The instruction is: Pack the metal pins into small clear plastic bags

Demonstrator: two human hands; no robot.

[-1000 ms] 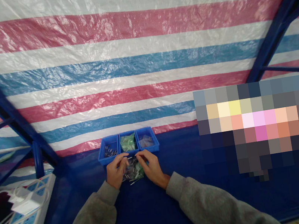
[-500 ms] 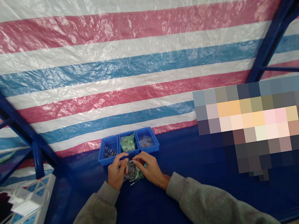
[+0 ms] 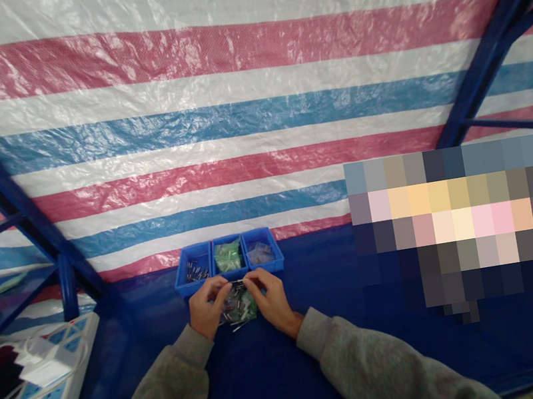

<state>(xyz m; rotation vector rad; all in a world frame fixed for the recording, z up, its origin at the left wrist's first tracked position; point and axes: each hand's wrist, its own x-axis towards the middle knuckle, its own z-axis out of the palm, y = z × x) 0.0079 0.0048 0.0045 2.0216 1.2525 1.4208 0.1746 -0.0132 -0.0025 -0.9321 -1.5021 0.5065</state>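
My left hand (image 3: 206,308) and my right hand (image 3: 272,298) meet over a small heap of metal pins and green bits (image 3: 237,308) on the blue table. Both hands are pinched, fingertips almost touching, and a thin metal pin (image 3: 237,283) runs between them. Just behind the hands stand three small blue bins (image 3: 228,257): the left one holds metal pins, the middle one green pieces, the right one a clear bag. Grey sleeves cover both forearms.
A striped red, white and blue tarp (image 3: 230,97) forms the back wall. Blue metal frame bars (image 3: 7,193) slant at left and right. White power strips with cables (image 3: 33,385) lie at the lower left. A blurred patch (image 3: 473,227) covers the right.
The right hand slid left toward the left hand, then eased slightly back; both keep pinching small parts above the heap. The view has tipped down a little.
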